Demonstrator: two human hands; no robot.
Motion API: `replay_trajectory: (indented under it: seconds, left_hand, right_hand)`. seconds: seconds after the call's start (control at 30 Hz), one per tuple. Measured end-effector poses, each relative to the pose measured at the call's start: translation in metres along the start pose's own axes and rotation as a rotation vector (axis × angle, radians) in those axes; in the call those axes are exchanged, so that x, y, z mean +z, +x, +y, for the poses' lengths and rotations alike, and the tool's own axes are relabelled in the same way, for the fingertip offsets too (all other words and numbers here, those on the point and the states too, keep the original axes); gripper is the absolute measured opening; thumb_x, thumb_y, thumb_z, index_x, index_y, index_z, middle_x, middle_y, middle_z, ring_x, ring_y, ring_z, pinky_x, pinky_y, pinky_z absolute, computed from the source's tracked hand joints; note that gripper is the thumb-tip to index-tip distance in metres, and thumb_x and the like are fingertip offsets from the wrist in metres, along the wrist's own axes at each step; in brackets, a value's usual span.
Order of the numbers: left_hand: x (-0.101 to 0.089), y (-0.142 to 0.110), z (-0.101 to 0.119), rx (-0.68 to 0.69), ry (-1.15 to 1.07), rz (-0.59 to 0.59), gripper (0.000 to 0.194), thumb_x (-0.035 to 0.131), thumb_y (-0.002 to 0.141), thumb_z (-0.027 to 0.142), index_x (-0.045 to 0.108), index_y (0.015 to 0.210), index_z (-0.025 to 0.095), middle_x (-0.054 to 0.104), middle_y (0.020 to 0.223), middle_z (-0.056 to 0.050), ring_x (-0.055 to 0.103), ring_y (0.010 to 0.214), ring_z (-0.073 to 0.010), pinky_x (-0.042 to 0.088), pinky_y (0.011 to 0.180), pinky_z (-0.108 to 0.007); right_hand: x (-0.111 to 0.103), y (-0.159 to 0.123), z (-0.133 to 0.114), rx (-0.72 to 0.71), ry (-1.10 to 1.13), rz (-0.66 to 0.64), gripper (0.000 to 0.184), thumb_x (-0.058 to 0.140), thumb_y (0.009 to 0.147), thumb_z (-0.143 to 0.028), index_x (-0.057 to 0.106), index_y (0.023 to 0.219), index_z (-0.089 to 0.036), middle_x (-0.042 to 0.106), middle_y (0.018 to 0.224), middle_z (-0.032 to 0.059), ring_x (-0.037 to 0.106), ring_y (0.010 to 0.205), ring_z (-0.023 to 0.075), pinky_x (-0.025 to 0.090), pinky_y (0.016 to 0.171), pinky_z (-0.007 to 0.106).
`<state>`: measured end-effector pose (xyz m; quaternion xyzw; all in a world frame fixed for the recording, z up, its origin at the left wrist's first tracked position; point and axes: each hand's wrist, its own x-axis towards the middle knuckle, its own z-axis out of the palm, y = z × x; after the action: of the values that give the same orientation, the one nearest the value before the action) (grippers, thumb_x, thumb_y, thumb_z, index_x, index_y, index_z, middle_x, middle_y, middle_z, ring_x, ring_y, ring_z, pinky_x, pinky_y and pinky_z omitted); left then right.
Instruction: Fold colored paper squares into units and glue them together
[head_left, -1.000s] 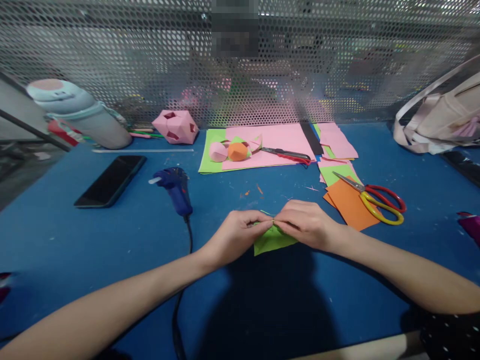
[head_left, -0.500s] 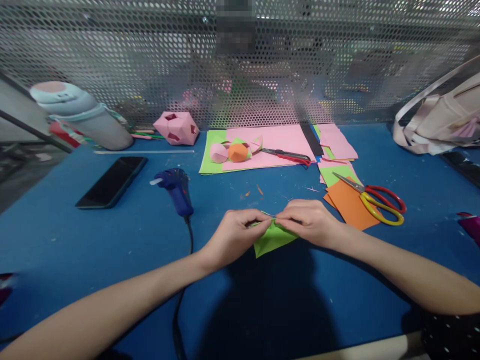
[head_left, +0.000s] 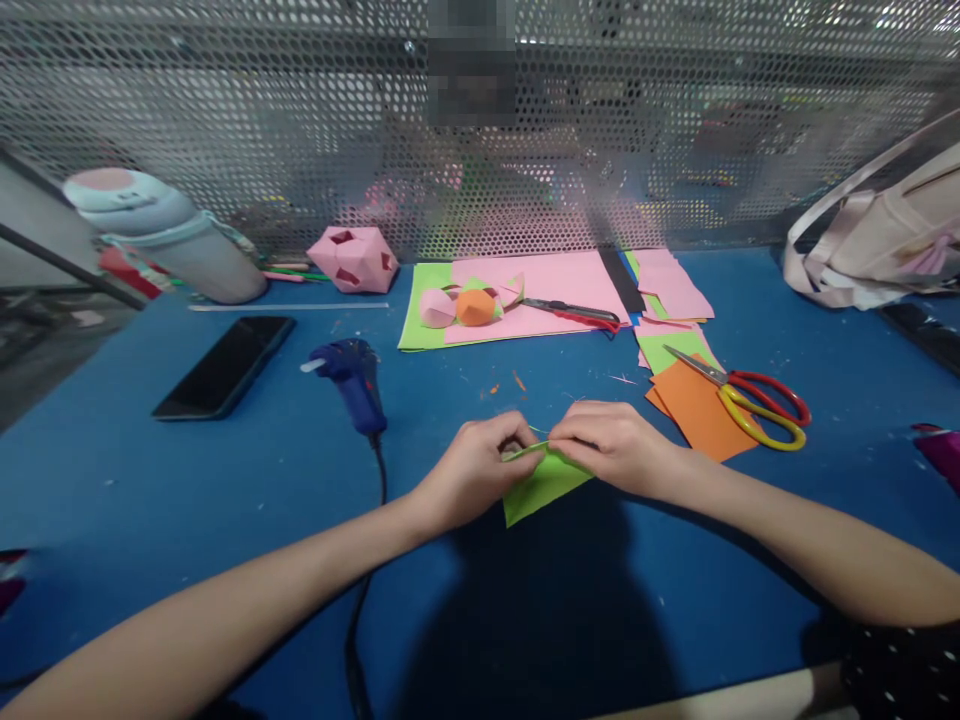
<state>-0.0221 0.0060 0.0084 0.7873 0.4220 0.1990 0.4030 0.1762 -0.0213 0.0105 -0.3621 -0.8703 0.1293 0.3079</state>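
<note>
A folded piece of green paper (head_left: 541,487) hangs between my hands, just above the blue table. My left hand (head_left: 484,462) pinches its upper left edge between thumb and forefinger. On the upper right edge, the thumb and fingers of my right hand (head_left: 611,443) are closed in a pinch. The two sets of fingertips are close together, and part of the paper's top edge is hidden behind them. To the right of my right hand lie orange paper squares (head_left: 701,412), with scissors (head_left: 739,395) resting on them.
A blue glue gun (head_left: 352,385) with its cord lies left of my hands, near a phone (head_left: 229,367). Behind are a pink paper ball (head_left: 354,260), coloured sheets (head_left: 540,270) bearing a utility knife (head_left: 574,312), a bottle (head_left: 176,235) and a bag (head_left: 892,225).
My left fingertips have shifted slightly down along the paper edge, and the left forefinger is more bent. The green paper's lower corner has dropped a little. My right hand has barely moved.
</note>
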Motion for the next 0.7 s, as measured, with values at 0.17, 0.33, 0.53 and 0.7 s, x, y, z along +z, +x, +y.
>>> replay_trajectory:
  seconds: [0.17, 0.33, 0.53, 0.7]
  left_hand:
    - [0.0041, -0.0010, -0.0007, 0.011, -0.008, -0.002, 0.015, 0.056, 0.074, 0.018, 0.047, 0.062, 0.017, 0.056, 0.064, 0.003, 0.044, 0.058, -0.0091, 0.033, 0.055, -0.021]
    - [0.0053, 0.0006, -0.0042, -0.017, -0.092, 0.080, 0.016, 0.058, 0.076, 0.024, 0.048, 0.065, 0.018, 0.050, 0.059, 0.004, 0.042, 0.055, -0.0091, 0.032, 0.051, -0.020]
    - [0.0020, -0.0002, 0.0003, -0.005, -0.105, -0.016, 0.016, 0.055, 0.082, 0.030, 0.067, 0.085, 0.019, 0.065, 0.073, 0.001, 0.054, 0.066, -0.0122, 0.040, 0.061, -0.022]
    - [-0.0029, 0.0007, 0.0031, -0.011, -0.121, 0.102, 0.018, 0.057, 0.081, 0.031, 0.070, 0.080, 0.018, 0.069, 0.076, 0.000, 0.059, 0.069, -0.0137, 0.042, 0.064, -0.022]
  right_hand:
    - [0.0032, -0.0005, -0.0063, -0.072, -0.053, 0.000, 0.022, 0.046, 0.091, -0.018, 0.066, 0.084, -0.012, 0.065, 0.075, 0.0077, 0.058, 0.073, 0.0159, 0.047, 0.067, 0.027]
    - [0.0022, 0.0005, -0.0031, 0.018, -0.043, 0.128, 0.016, 0.050, 0.090, -0.018, 0.065, 0.086, -0.013, 0.066, 0.076, 0.0063, 0.059, 0.071, 0.0148, 0.047, 0.067, 0.026]
    - [-0.0004, -0.0004, 0.0025, -0.025, -0.051, 0.060, 0.021, 0.046, 0.092, -0.018, 0.065, 0.086, -0.013, 0.066, 0.078, 0.0070, 0.059, 0.075, 0.0164, 0.047, 0.070, 0.029]
    - [0.0009, 0.0004, -0.0012, 0.214, 0.114, 0.193, 0.018, 0.052, 0.088, -0.023, 0.061, 0.102, -0.016, 0.065, 0.091, 0.0064, 0.060, 0.083, 0.0153, 0.048, 0.076, 0.028]
